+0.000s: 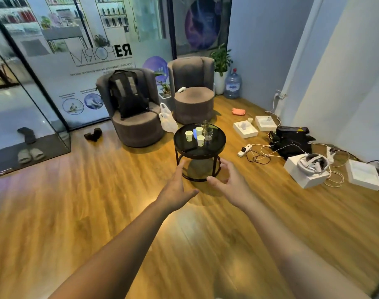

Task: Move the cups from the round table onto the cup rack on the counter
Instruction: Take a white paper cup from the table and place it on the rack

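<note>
Round table (185, 145), black glossy top on a dark ring frame, stands on the wooden floor (98, 212) just beyond both outstretched hands. On its top: three white paper cups (188, 135) toward the side beyond the left hand (175, 186); clear glasses (208, 132) grouped beyond the right hand (231, 182), just beside the cups. A small blue item lies between the cups; identity unclear.
</note>
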`<state>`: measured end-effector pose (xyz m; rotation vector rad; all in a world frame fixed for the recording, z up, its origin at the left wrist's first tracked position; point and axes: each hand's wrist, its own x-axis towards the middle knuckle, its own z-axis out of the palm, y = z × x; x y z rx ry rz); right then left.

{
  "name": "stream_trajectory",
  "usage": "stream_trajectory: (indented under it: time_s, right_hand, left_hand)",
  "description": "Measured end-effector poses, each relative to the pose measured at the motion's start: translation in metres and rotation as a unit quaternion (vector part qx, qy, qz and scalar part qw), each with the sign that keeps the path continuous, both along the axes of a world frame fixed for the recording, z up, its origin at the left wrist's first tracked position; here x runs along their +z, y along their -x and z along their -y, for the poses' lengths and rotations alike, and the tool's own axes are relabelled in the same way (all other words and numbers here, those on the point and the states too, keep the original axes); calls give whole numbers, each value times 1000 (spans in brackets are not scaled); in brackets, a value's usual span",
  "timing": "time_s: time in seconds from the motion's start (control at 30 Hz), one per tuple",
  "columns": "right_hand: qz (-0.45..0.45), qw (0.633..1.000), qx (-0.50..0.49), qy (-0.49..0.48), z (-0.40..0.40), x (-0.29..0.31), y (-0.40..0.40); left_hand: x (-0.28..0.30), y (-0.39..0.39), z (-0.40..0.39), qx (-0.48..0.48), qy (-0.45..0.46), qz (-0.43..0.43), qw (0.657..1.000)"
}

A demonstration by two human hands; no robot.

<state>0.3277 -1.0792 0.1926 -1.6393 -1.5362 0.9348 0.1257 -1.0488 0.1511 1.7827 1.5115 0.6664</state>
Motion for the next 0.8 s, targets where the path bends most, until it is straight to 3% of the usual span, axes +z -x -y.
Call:
stream_trajectory:
  time_s: [0.43,0.8]
  right_hand:
    - [-30,997,-15,69,-304,-67,-54]
    - [-31,991,-5,129,-504,-128,-79]
  left_hand:
    - [-79,-47,-303,-5,95,31,995]
    - [-145,-88,-481,54,177,70,980]
